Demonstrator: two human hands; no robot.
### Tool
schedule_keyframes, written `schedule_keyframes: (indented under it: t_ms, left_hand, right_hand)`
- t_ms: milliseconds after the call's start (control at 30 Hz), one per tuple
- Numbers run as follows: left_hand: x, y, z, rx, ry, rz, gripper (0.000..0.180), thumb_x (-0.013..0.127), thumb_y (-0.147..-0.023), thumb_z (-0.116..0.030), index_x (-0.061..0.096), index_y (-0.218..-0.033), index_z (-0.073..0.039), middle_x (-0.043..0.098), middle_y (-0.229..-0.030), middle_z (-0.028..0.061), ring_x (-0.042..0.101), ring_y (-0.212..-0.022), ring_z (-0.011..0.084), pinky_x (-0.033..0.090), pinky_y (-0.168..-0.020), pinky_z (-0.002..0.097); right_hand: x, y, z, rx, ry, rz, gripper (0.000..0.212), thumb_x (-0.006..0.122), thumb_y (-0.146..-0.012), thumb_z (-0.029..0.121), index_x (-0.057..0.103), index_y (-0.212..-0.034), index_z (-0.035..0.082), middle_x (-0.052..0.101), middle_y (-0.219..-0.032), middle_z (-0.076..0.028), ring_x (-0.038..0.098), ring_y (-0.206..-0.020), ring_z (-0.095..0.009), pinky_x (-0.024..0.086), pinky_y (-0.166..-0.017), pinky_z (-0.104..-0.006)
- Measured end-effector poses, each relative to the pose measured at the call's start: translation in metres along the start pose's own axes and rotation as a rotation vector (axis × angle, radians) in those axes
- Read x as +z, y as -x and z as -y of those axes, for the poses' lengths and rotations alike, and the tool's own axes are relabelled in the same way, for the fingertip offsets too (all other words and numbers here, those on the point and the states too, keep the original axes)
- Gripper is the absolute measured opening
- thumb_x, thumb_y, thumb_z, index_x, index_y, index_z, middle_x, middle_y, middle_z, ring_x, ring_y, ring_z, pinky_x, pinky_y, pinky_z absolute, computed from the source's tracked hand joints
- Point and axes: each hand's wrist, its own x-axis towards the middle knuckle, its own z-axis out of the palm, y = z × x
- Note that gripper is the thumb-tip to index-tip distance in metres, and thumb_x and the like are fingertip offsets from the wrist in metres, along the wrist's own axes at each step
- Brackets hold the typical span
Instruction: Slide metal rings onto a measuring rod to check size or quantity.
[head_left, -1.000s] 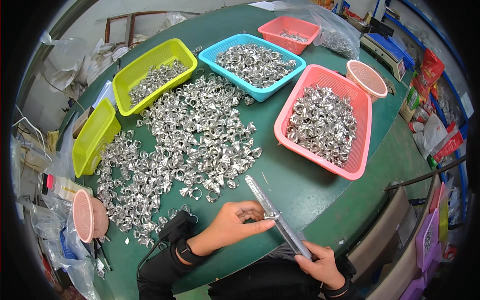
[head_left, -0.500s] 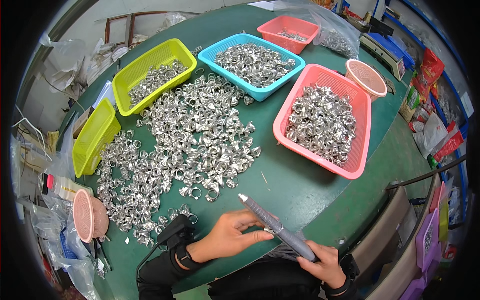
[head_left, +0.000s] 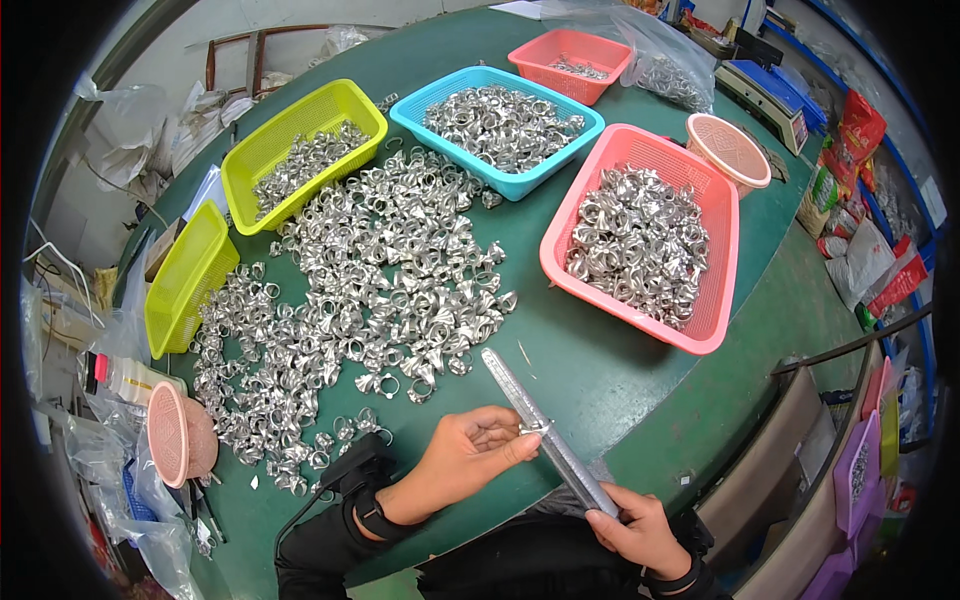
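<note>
My right hand is closed round the lower end of a tapered grey ring mandrel, which slants up and to the left over the near edge of the table. A silver ring sits around the mandrel partway along it. My left hand pinches this ring between thumb and fingers; the fingertips are partly hidden behind it. Beyond my left hand, a wide heap of loose silver rings is spread over the green table.
Rings partly fill a yellow-green basket, a blue basket and a large pink basket. A tilted yellow-green basket stands left of the heap. Round peach baskets stand at both sides. A scale sits far right.
The mandrel has turned in my right hand, showing a lighter, marked face, and its tip reaches farther up. My left hand keeps its pinch on the ring, slightly higher than before.
</note>
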Motion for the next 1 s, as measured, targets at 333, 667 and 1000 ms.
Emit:
schedule_keyframes:
  t_ms: [333, 667, 1000]
  left_hand:
    - [-0.054, -0.005, -0.044, 0.295, -0.336, -0.395, 0.02, 0.057, -0.074, -0.01, 0.053, -0.087, 0.004, 0.054, -0.066, 0.0027, 0.048, -0.056, 0.0062, 0.041, -0.053, 0.0187]
    - [-0.043, -0.103, -0.124, 0.663, -0.563, -0.245, 0.046, 0.059, -0.073, -0.019, 0.043, -0.108, 0.006, 0.056, -0.082, 0.0077, 0.051, -0.075, 0.009, 0.041, -0.066, 0.0206]
    - [-0.046, 0.076, -0.157, 1.662, -0.346, -0.478, 0.023, 0.048, -0.077, -0.018, 0.055, -0.09, 0.001, 0.054, -0.085, 0.0105, 0.053, -0.078, 0.0157, 0.041, -0.072, 0.0265]
  right_hand:
    - [-0.007, 0.031, -0.027, -0.046, 0.17, 0.017, 0.024, 0.06, -0.071, 0.011, 0.054, -0.09, -0.003, 0.048, -0.055, 0.001, 0.044, -0.048, -0.003, 0.036, -0.044, -0.0173]
    - [-0.007, 0.007, -0.002, 0.124, 0.021, 0.015, 0.026, 0.056, -0.075, 0.014, 0.052, -0.097, 0.0, 0.049, -0.059, 0.002, 0.043, -0.051, -0.003, 0.036, -0.045, -0.0168]
    - [0.029, -0.04, 0.02, -0.355, 0.353, -0.024, 0.039, 0.051, -0.075, 0.01, 0.039, -0.111, 0.0, 0.051, -0.08, -0.015, 0.05, -0.066, -0.021, 0.04, -0.058, -0.0312]
